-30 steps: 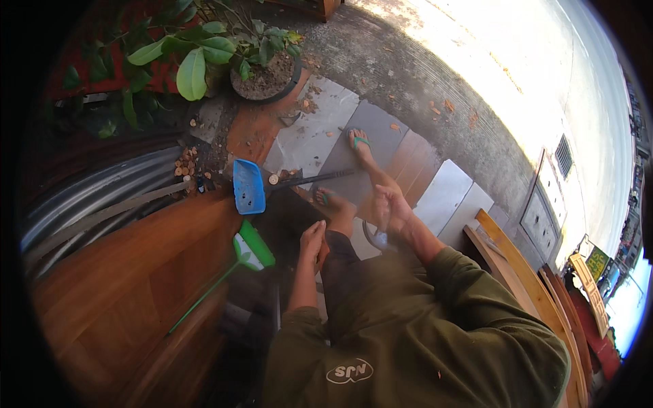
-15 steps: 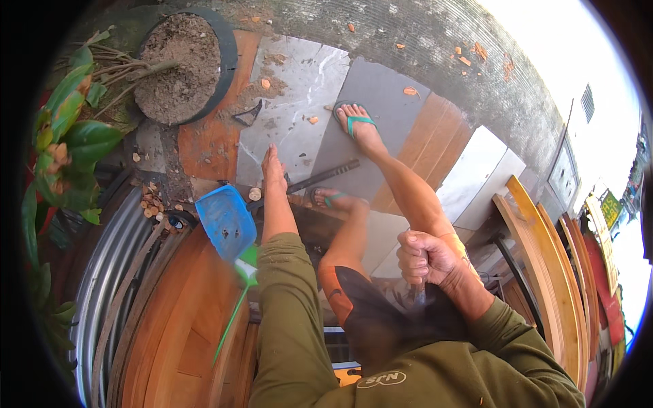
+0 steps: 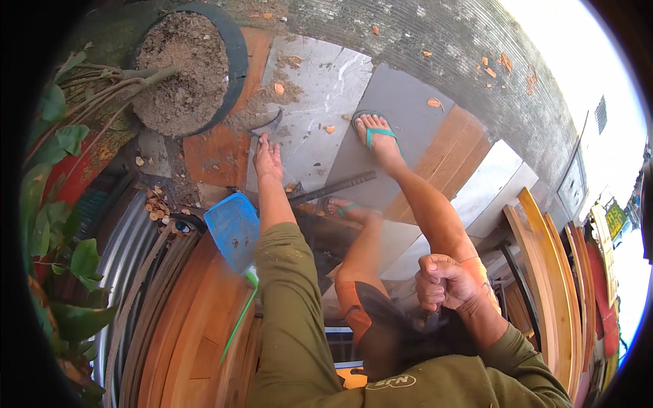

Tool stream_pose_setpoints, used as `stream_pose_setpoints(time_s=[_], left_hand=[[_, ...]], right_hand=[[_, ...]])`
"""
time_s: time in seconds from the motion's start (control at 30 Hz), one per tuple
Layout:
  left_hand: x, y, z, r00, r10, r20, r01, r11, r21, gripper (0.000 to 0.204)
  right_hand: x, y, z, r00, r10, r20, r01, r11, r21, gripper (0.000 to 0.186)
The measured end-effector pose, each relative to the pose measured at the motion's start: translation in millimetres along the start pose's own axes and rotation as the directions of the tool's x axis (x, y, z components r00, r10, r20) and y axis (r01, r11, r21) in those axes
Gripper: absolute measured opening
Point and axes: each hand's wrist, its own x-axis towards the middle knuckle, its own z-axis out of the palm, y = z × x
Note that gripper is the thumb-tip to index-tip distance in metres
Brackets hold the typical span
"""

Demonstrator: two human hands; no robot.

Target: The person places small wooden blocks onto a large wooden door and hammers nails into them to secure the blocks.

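Observation:
My left hand (image 3: 269,160) reaches forward over the tiled floor (image 3: 309,95), fingers extended, just short of or touching a dark triangular fragment (image 3: 268,124); I cannot tell which. Below it are a blue plastic dustpan (image 3: 230,228) and a dark bar (image 3: 343,185) lying across the floor. In my right hand (image 3: 445,282), held low by my right leg, is a metal tool (image 3: 428,319), blurred and partly hidden, with my fingers wrapped round it. My feet in green flip-flops rest on the tiles.
A dark pot of soil (image 3: 237,71) with leafy branches (image 3: 71,139) stands at the upper left. Corrugated metal (image 3: 126,265) and wooden panels (image 3: 177,313) line the left, with a green handle (image 3: 241,316). Leaning boards (image 3: 544,265) stand at the right, beside sunlit pavement.
My left arm has stretched up and forward toward the dark fragment by the pot, fingers spreading. My right hand stays closed on the tool, lower right. The view has tilted down toward the floor.

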Motion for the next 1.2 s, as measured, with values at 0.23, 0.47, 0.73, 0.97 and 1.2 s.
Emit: stream_pose_setpoints(time_s=[0.23,0.47,0.73,0.97,1.2], left_hand=[[-174.7,88.5,16.7,0.975,0.191,0.117,-0.151,0.947,-0.285,0.071],[-274.1,234.1,9.8,0.985,0.171,0.026,-0.172,0.982,0.074,0.074],[-564.2,132.3,44.0,0.959,-0.134,0.248,0.01,0.894,0.447,0.076],[-697.6,179.5,141.2,0.834,0.018,0.551,-0.097,0.989,0.114,0.051],[-743.1,315.6,108.7,0.718,0.41,0.563,-0.386,0.907,-0.168,0.037]], right_hand=[[3.2,1.3,14.2,0.998,-0.026,-0.048,0.021,0.994,-0.107,0.037],[6.6,-1.6,29.0,0.999,-0.035,-0.006,0.034,0.995,-0.099,0.034],[-88.0,-22.4,111.7,0.881,-0.473,-0.008,0.471,0.877,0.095,0.034],[-151.0,22.1,244.5,0.787,-0.609,0.1,0.605,0.793,0.07,0.035],[-210.6,117.7,473.0,0.566,-0.719,0.402,0.823,0.519,-0.23,0.037]])
